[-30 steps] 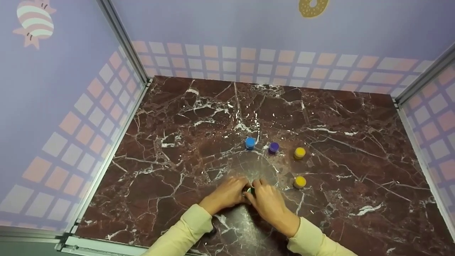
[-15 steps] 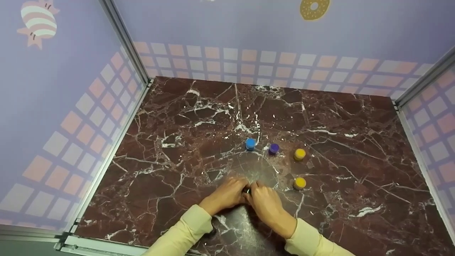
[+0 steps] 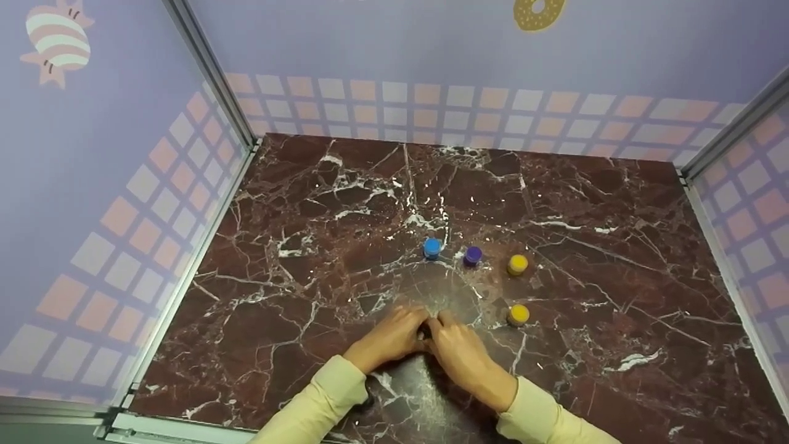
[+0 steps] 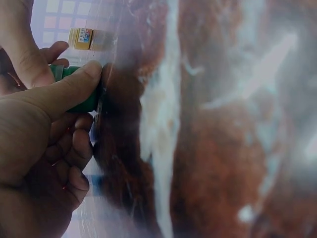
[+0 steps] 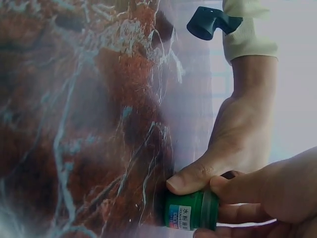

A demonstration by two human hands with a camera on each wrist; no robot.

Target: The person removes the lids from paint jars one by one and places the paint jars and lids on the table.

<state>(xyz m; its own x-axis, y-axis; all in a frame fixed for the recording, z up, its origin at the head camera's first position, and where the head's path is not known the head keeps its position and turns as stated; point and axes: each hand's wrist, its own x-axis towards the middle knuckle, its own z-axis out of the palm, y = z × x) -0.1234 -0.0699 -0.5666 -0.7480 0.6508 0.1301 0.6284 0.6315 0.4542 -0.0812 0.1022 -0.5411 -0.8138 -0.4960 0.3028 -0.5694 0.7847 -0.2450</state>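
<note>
Both hands meet on a green paint jar (image 5: 182, 210) low over the marbled tabletop. In the right wrist view, my left hand (image 3: 394, 334) grips the jar's body, thumb pressed along its side above a printed label. My right hand (image 3: 461, 353) pinches the green lid (image 5: 210, 208) between thumb and fingers. From the head view the jar is almost wholly hidden by the fingers. In the left wrist view, the green jar (image 4: 85, 105) shows behind the left thumb, standing right at the table surface. The nearest other jar is yellow-lidded (image 3: 518, 315), right of the right hand.
Beyond the hands stand a blue jar (image 3: 432, 248), a purple jar (image 3: 473, 256) and a second yellow jar (image 3: 518, 265) in a loose row. Patterned lilac panels (image 3: 394, 49) wall the marbled table (image 3: 296, 357) at the back and both sides.
My right hand's fingers have turned and closed in around the lid, so the green seen between the hands a second ago is now covered. The left hand stays put; the other jars have not moved.
</note>
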